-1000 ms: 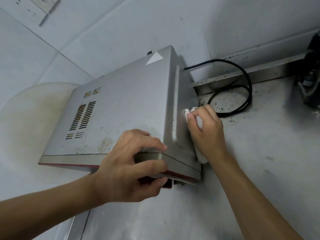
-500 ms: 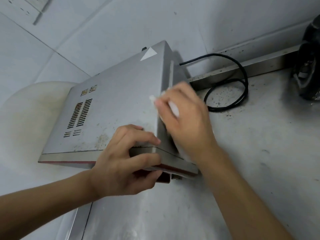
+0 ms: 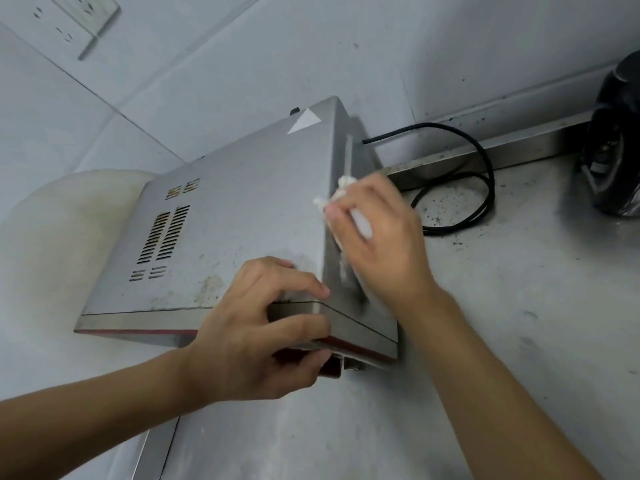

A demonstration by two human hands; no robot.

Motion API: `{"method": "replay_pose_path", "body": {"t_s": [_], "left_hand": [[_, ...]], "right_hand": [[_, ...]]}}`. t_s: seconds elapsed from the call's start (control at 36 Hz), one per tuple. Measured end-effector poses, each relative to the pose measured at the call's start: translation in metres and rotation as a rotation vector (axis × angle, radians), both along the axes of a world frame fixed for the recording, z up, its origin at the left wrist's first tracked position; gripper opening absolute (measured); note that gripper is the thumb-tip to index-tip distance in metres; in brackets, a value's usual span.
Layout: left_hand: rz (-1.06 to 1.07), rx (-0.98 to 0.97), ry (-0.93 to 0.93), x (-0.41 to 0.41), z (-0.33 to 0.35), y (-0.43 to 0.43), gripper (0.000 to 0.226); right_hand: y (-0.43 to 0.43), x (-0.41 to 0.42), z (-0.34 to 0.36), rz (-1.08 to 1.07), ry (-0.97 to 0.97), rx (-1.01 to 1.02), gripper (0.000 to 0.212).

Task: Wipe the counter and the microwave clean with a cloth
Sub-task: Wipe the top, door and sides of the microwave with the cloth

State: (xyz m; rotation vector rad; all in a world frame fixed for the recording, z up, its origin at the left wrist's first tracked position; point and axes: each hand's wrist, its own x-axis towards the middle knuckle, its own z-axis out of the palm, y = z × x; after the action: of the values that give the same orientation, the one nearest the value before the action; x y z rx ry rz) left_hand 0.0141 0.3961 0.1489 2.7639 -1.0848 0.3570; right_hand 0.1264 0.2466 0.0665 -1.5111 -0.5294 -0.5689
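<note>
A silver microwave (image 3: 235, 216) with vent slots and rusty stains on its top stands on the steel counter (image 3: 519, 323). My left hand (image 3: 256, 330) grips its front right corner, fingers curled over the top edge. My right hand (image 3: 377, 237) holds a white cloth (image 3: 341, 194) pressed flat against the microwave's right side wall, near the upper edge. Most of the cloth is hidden under my palm.
A black power cable (image 3: 460, 178) coils on the counter behind the microwave, amid dark crumbs. A black appliance (image 3: 616, 140) stands at the far right. A wall socket (image 3: 79, 15) sits on the tiled wall at the upper left. A pale round object (image 3: 52, 237) lies left of the microwave.
My right hand with the cloth has slid up the microwave's side wall from low near the counter to its upper edge. My left hand has kept its grip on the corner.
</note>
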Motion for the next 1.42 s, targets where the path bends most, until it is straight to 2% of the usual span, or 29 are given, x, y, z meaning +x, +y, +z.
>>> {"method": "replay_pose_path", "body": {"t_s": [0.11,0.22,0.36,0.47,0.58,0.81,1.08,1.19,1.36,1.42], "left_hand": [[0.002,-0.011,0.001,-0.001,0.0,-0.001,0.016],[0.01,-0.01,0.01,-0.002,0.001,-0.002,0.017],[0.025,-0.028,-0.005,-0.002,0.002,-0.002,0.015],[0.025,-0.03,-0.018,-0.002,0.001,-0.003,0.016],[0.041,-0.036,-0.015,-0.002,0.002,-0.004,0.015],[0.092,-0.074,-0.012,-0.005,0.007,-0.007,0.012],[0.098,-0.081,-0.028,-0.003,0.007,-0.009,0.014],[0.101,-0.081,-0.034,-0.004,0.008,-0.009,0.012],[0.079,-0.045,-0.016,-0.003,0.01,-0.006,0.012],[0.074,-0.044,-0.021,-0.003,0.009,-0.006,0.012]], "right_hand": [[0.004,0.039,0.006,-0.063,0.118,-0.071,0.027],[-0.004,0.015,-0.002,0.032,0.007,-0.045,0.023],[-0.001,0.001,-0.011,0.034,-0.045,-0.025,0.018],[0.008,0.04,-0.001,-0.022,0.074,-0.061,0.027],[0.014,0.087,0.001,-0.026,0.216,-0.144,0.024],[0.014,0.061,-0.011,-0.053,0.101,-0.106,0.022],[0.026,0.126,-0.001,-0.039,0.306,-0.085,0.022],[0.02,0.098,-0.01,-0.038,0.345,-0.097,0.024],[0.001,0.001,-0.035,-0.019,0.231,-0.09,0.02],[-0.002,-0.024,-0.048,-0.034,0.245,-0.084,0.022]]}}
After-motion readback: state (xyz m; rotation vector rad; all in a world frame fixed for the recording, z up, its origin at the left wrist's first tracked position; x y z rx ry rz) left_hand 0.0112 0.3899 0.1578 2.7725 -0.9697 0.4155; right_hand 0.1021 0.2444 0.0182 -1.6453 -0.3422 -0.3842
